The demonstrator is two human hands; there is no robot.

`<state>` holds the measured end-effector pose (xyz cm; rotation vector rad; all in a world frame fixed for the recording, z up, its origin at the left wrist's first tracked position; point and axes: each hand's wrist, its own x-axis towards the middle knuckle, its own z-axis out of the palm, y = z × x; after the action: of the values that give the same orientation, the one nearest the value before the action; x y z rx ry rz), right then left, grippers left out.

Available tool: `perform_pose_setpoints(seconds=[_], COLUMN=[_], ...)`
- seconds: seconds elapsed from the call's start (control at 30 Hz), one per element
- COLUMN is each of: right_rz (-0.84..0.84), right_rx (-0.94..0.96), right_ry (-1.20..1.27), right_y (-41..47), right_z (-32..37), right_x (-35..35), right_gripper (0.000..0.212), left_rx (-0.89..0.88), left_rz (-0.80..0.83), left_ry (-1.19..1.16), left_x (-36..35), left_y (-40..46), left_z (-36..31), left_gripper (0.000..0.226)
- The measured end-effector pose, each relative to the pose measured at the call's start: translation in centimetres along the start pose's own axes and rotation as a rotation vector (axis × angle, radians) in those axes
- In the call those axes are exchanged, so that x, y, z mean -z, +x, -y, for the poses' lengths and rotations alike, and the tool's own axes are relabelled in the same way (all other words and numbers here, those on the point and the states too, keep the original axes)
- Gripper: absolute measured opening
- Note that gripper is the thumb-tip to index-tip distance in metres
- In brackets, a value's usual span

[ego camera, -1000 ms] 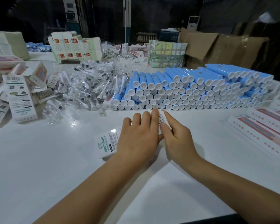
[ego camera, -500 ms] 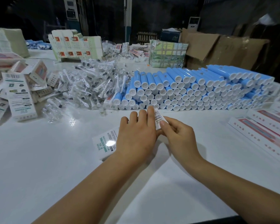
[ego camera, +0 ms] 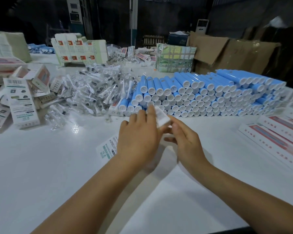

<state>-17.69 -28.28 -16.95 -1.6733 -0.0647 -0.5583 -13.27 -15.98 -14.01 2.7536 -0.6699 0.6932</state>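
- Since the earlier frame, the far end of the flat carton has come up off the desk; before, it lay flat under both hands.
- Blue tube stack and the heap of bagged brush heads: unchanged, well behind the work.
- Carton now: the near printed end lies on the desk just left of the left wrist, the middle is hidden, and the far end is tilted upward and blurred.
- Left hand: laid over the carton, fingers fairly straight, holding it down.
- Right hand: thumb and fingers pinched on the raised end.
- Judgement: the flat blank is starting to be opened into a box. The step is barely begun and the body is not yet squared.
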Motion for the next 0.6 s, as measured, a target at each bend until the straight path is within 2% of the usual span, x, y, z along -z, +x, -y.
perform_pose_setpoints(seconds=[0.03, 0.13, 0.2, 0.27, 0.4, 0.5, 0.6], right_rz=[0.0, 0.012, 0.047, 0.12, 0.3, 0.345, 0.332], right_rx=[-0.011, -0.061, -0.066, -0.041, -0.012, 0.012, 0.039], right_ry=[0.032, -0.001, -0.039, -0.102, -0.208, -0.342, -0.472], right_y=[0.1, 0.1, -0.1, -0.3, -0.8, -1.0, -1.1], right_z=[0.1, 0.2, 0.2, 0.3, 0.4, 0.3, 0.3], right_x=[0.0, 0.0, 0.0, -0.3, -1.3, -1.7, -1.8], right_gripper=[0.025, 0.022, 0.018, 0.025, 0.029, 0.047, 0.057], left_rx=[0.049, 0.288, 0.572, 0.866, 1.245, 1.305, 1.262], left_rz=[-0.062, -0.282, -0.349, -0.304, -0.174, -0.132, -0.158], left_ry=[-0.179, -0.919, -1.441, -1.827, -2.049, -2.006, -1.998], left_x=[0.8, 2.3, 2.6, 2.3, 0.8, 0.0, -0.7], left_y=[0.3, 0.9, 1.2, 1.2, 0.5, 0.0, 0.1], left_z=[0.5, 1.9, 2.4, 2.6, 2.0, 1.2, 1.3], left_gripper=[0.082, 0.074, 0.058, 0.042, 0.046, 0.054, 0.052])
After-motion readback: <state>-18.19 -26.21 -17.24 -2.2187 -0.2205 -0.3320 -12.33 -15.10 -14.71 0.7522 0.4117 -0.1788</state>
